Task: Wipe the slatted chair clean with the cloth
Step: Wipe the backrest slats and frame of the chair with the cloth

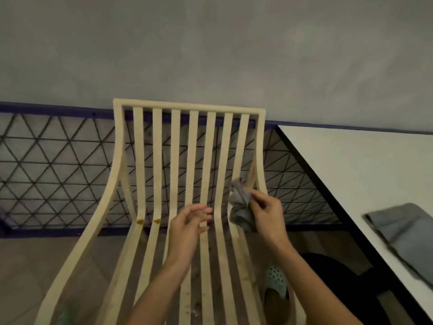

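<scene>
You are in the middle of the wiping job, I think. The slatted chair (192, 106) stands right in front of you, with its back to a wire fence (46, 165) and a grey wall.

Start at the left. Two brown spots (140, 221) sit low on the left slats, where the back bends into the seat. They look sticky and not yet wiped. Small brown specks also dot the seat slats down near you.

Your left hand (189, 227) hangs over the middle slats. Its fingers are loosely bent and it holds nothing. I cannot tell if it touches the wood.

Next comes the cloth (241, 207). It is grey, soft and bunched up, and it lies against the right slats at the bend of the chair. Your right hand (264, 214) pinches it from the right side. Your two hands are near each other but apart.

So you seem to be rubbing the right side now. The next move, I think, is to carry the cloth left across the slats to the brown spots and press hard there. Fold the cloth round each slat, because the gaps let it slip through.

Under the seat a pale green shoe (275, 281) peeks out. At the far right is a white table (351, 172) with a dark grey thing (407, 235) lying on it. It is too blurry to name.
</scene>
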